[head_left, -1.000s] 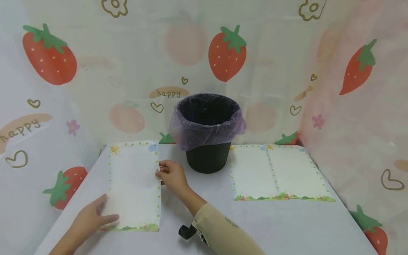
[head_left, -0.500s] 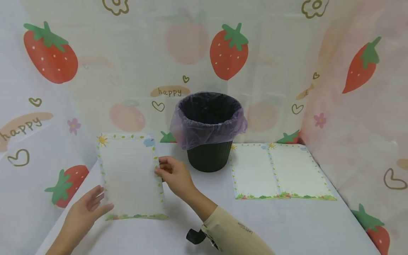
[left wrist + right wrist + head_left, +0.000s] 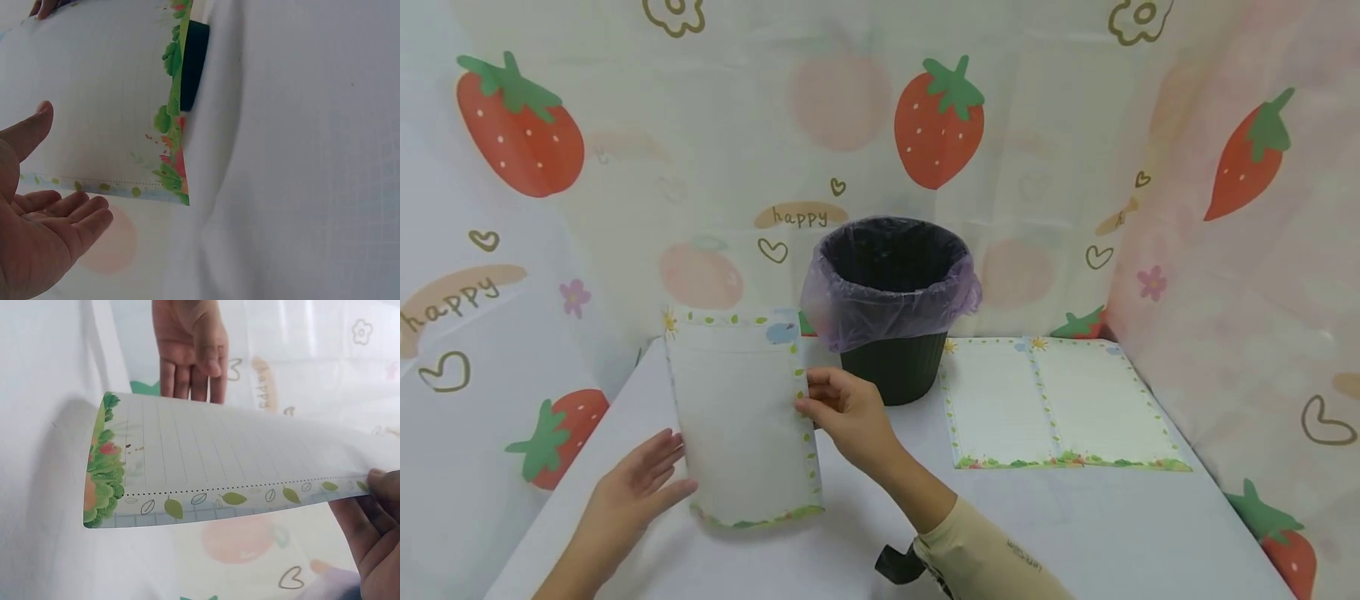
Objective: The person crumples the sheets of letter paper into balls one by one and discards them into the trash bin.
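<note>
A lined sheet of paper with a leafy border, a sun and a green strip along its bottom is held up off the table, tilted. My right hand pinches its right edge between thumb and fingers, seen also in the right wrist view. At the sheet's left edge my left hand has its fingers extended and thumb apart. In the left wrist view that left hand shows its palm beside the paper, with no grip on it. Whether the fingertips touch the edge I cannot tell.
A black bin with a purple bag over its rim stands at the back middle. Two similar sheets lie side by side on the white table at right. Strawberry-print cloth walls surround the table.
The right hand has lifted the sheet off the table, then moved it to the right. The left hand came away from the sheet's lower left and followed rightward beside it.
</note>
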`<action>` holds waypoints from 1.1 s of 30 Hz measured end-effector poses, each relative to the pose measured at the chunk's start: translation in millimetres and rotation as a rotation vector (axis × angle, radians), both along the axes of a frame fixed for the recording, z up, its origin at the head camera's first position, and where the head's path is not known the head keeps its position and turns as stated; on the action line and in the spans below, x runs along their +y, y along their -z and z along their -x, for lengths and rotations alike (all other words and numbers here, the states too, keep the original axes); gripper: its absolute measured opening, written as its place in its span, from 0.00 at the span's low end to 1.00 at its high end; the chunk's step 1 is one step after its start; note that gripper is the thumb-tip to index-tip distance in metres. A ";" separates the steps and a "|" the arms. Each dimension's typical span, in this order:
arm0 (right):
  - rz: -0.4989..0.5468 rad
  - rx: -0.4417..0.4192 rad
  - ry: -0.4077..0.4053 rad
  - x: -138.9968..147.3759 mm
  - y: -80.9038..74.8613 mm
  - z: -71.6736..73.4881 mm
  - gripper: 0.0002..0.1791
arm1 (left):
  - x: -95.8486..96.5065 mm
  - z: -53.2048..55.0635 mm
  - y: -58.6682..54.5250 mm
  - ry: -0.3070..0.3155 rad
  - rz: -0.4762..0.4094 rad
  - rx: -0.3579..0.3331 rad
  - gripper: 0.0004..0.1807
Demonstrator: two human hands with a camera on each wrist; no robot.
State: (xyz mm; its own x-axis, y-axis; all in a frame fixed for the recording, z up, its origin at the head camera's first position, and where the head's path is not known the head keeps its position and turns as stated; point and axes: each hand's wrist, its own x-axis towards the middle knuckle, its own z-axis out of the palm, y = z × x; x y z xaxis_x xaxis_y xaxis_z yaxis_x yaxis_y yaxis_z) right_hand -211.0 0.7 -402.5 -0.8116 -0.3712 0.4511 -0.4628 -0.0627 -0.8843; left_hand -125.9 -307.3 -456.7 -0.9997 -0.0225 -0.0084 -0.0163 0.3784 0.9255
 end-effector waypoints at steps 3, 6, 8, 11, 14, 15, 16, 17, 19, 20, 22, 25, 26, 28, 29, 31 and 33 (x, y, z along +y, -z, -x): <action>0.000 0.023 0.010 9.8 -4.0 -3.4 0.16 | 8.7 0.3 -2.3 0.029 -0.041 0.055 0.49; 0.001 0.033 0.024 20.2 -7.2 -6.0 0.16 | 17.3 1.8 -5.1 0.054 -0.069 0.091 0.49; 0.005 0.030 0.033 27.2 -8.9 -7.2 0.15 | 23.0 3.7 -7.7 0.063 -0.076 0.098 0.49; 0.009 0.024 0.051 37.9 -10.1 -8.3 0.15 | 32.0 7.7 -11.9 0.075 -0.066 0.110 0.49; 0.015 0.012 0.062 48.0 -9.7 -9.6 0.15 | 42.3 11.1 -16.2 0.086 -0.056 0.120 0.49; 0.016 0.008 0.065 51.2 -9.5 -10.1 0.15 | 45.8 12.0 -17.3 0.090 -0.058 0.122 0.48; 0.015 0.003 0.069 54.2 -9.4 -10.8 0.15 | 49.3 12.7 -18.2 0.096 -0.070 0.125 0.48; 0.011 -0.001 0.077 57.1 -9.1 -11.4 0.15 | 52.9 13.2 -19.1 0.103 -0.078 0.125 0.48; 0.005 -0.008 0.086 62.6 -8.4 -12.6 0.16 | 60.3 14.0 -20.8 0.108 -0.100 0.110 0.47; -0.003 -0.008 0.096 65.2 -7.8 -13.0 0.16 | 63.9 14.2 -21.5 0.112 -0.117 0.103 0.47; -0.013 -0.011 0.113 70.3 -6.9 -14.0 0.16 | 71.6 14.6 -23.3 0.113 -0.145 0.082 0.47; -0.024 -0.008 0.132 77.4 -6.1 -15.0 0.16 | 82.7 16.9 -25.3 0.110 -0.194 0.064 0.46; -0.026 -0.008 0.136 79.8 -5.9 -15.6 0.16 | 86.3 18.0 -25.7 0.112 -0.214 0.063 0.46; -0.026 -0.011 0.143 84.5 -5.9 -17.1 0.16 | 93.2 20.4 -26.5 0.121 -0.253 0.075 0.44; -0.027 -0.010 0.146 86.8 -5.2 -17.5 0.16 | 96.4 21.6 -26.8 0.127 -0.272 0.083 0.43; -0.027 -0.010 0.151 90.8 -4.6 -18.6 0.16 | 102.4 23.4 -27.8 0.141 -0.306 0.097 0.41; -0.025 -0.016 0.153 93.9 -4.1 -19.0 0.16 | 107.4 24.8 -29.4 0.151 -0.335 0.107 0.39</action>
State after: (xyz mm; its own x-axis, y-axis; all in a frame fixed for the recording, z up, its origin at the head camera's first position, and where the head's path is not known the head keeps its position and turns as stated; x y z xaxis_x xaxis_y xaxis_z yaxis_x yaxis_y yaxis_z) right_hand -192.0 94.6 -398.4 -0.8668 -0.2531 0.4296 -0.4507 0.0294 -0.8922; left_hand -150.7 -199.9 -427.3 -0.9873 0.1111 0.1138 0.1194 0.0452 0.9918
